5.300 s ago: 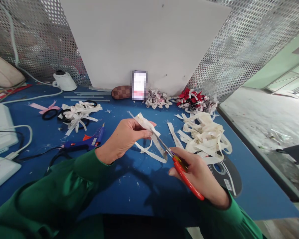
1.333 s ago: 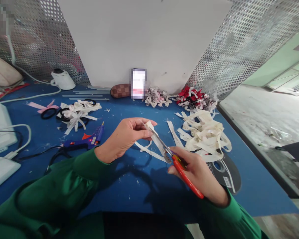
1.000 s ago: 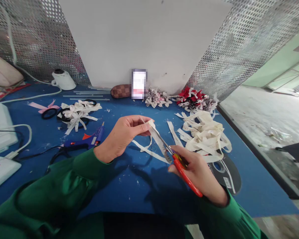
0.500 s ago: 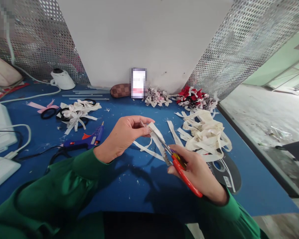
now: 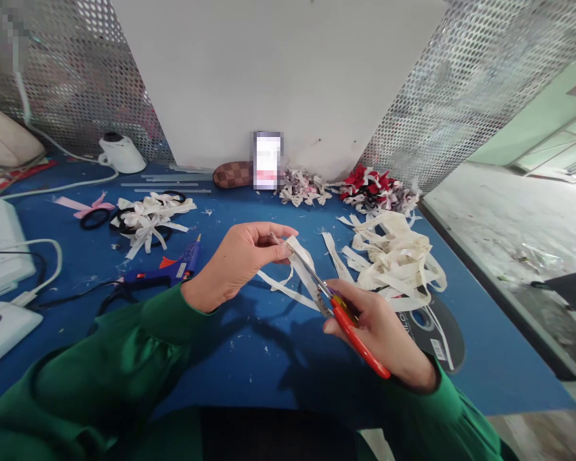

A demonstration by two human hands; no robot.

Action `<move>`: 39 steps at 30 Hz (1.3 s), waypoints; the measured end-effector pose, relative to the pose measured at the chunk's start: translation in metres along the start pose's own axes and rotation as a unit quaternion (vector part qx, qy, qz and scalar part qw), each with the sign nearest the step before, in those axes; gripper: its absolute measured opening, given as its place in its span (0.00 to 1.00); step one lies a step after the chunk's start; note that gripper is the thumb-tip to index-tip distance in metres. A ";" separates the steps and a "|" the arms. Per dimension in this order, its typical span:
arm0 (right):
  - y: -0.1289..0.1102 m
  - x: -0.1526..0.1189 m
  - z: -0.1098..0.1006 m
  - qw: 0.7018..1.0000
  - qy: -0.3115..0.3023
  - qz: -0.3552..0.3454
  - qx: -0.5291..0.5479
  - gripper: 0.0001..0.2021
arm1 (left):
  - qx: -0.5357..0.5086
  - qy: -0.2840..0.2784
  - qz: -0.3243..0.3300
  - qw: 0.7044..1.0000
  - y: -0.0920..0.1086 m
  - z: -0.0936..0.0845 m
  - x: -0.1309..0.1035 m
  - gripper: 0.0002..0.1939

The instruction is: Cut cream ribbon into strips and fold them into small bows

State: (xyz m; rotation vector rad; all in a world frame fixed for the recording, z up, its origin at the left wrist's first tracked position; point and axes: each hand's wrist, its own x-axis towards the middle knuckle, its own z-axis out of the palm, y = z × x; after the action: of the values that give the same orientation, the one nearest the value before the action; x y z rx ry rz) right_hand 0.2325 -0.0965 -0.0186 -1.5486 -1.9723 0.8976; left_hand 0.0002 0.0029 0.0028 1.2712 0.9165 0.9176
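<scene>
My left hand [image 5: 249, 259] pinches the upper end of a white ribbon [image 5: 303, 269] between thumb and fingers, above the middle of the blue table [image 5: 240, 378]. The ribbon hangs down toward the right. My right hand [image 5: 377, 330] is closed on red-handled scissors [image 5: 360, 339], whose blades reach up and left along the ribbon to near my left fingertips. A thin white strip [image 5: 288, 291] trails below my left hand, and a short ribbon piece [image 5: 335, 256] lies just right of the held one.
Cream ribbons [image 5: 393, 256] are heaped at right, partly over a black spool [image 5: 444, 336]. A blue glue gun [image 5: 163, 272] and white bows [image 5: 151, 214] with black bands lie at left. At the back are a phone [image 5: 267, 160], a checkered case [image 5: 233, 174] and red bows [image 5: 367, 186].
</scene>
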 end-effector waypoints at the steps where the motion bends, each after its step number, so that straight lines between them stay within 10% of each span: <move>1: 0.000 0.001 0.000 1.000 0.000 -0.004 -0.007 0.17 | 0.001 -0.002 -0.003 1.000 0.000 0.001 0.000 0.17; 39: -0.003 0.001 0.002 1.000 -0.005 0.003 0.010 0.20 | 0.004 -0.030 -0.021 0.999 0.004 0.002 -0.003 0.19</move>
State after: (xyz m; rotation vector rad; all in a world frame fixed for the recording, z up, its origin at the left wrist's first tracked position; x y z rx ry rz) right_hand 0.2291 -0.0966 -0.0175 -1.5432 -1.9604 0.9263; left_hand 0.0008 0.0000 0.0071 1.2752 0.8979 0.8400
